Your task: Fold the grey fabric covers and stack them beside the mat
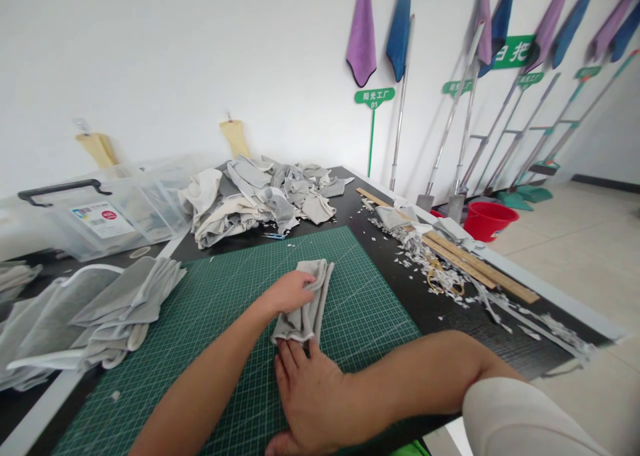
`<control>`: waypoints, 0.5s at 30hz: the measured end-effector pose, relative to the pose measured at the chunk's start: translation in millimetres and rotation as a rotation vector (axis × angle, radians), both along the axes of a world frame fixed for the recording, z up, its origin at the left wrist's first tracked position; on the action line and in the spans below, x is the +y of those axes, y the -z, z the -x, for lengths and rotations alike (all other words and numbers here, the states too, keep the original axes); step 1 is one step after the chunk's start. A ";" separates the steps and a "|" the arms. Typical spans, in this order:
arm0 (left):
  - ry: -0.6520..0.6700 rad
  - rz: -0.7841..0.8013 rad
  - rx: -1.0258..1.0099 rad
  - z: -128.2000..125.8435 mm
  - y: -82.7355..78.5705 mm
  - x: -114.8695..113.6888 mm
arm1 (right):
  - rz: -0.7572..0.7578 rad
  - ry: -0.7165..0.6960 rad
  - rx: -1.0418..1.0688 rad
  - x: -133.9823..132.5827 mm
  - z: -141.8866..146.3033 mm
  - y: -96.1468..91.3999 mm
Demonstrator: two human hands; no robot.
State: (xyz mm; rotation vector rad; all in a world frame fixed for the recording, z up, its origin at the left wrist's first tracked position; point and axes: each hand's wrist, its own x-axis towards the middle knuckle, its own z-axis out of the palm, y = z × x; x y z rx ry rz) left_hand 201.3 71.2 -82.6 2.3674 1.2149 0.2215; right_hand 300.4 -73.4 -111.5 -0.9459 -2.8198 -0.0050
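Observation:
A small folded grey cloth piece (pixel 314 295) lies on the green cutting mat (pixel 220 296). My left hand (pixel 289 292) rests on the cloth's left side, fingers curled over its edge and gripping it. My right hand (pixel 309 389) lies flat on the mat at the cloth's near end, fingers stretched out and touching its lower edge. The right forearm crosses the mat from the right.
A stack of grey cloth pieces (pixel 95 316) lies at the left. A heap of grey and white fabric (pixel 255 196) is at the back, beside a clear plastic bin (pixel 110 213). Wooden rulers (pixel 465 259) and scraps lie at the right. A red bucket (pixel 487 219) and mops stand by the wall.

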 end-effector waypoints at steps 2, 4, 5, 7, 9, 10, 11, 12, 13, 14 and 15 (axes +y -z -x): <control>0.040 -0.002 0.077 1.5 -2.8 -0.7 | -0.093 -0.022 0.000 -1.7 -0.2 -1.1; 0.061 -0.009 0.129 2.1 -3.2 -1.4 | -0.210 -0.057 0.015 -2.5 0.8 -1.0; 0.067 -0.013 0.147 2.3 -2.9 -1.8 | -0.263 -0.074 0.027 -2.3 1.9 -0.5; 0.072 -0.023 0.164 2.7 -1.8 -2.8 | -0.328 -0.127 0.060 0.2 4.3 0.1; 0.072 -0.024 0.166 3.2 -0.9 -4.2 | -0.348 -0.218 0.121 5.3 5.5 -1.4; 0.064 -0.024 0.162 3.4 -0.7 -5.0 | -0.352 -0.271 0.161 8.8 4.9 -3.6; 0.052 -0.024 0.157 3.6 -0.5 -5.8 | -0.358 -0.312 0.208 13.0 3.4 -6.8; 0.036 -0.023 0.150 3.6 -0.4 -6.7 | -0.368 -0.331 0.255 18.0 1.1 -10.9; 0.020 -0.014 0.136 3.4 -0.3 -7.5 | -0.380 -0.318 0.305 23.7 -1.9 -15.8; -0.009 -0.003 0.100 3.2 -0.2 -8.3 | -0.385 -0.268 0.354 30.3 -5.3 -20.9; -0.052 0.008 0.048 2.9 -0.2 -9.2 | -0.386 -0.225 0.408 37.7 -8.8 -26.1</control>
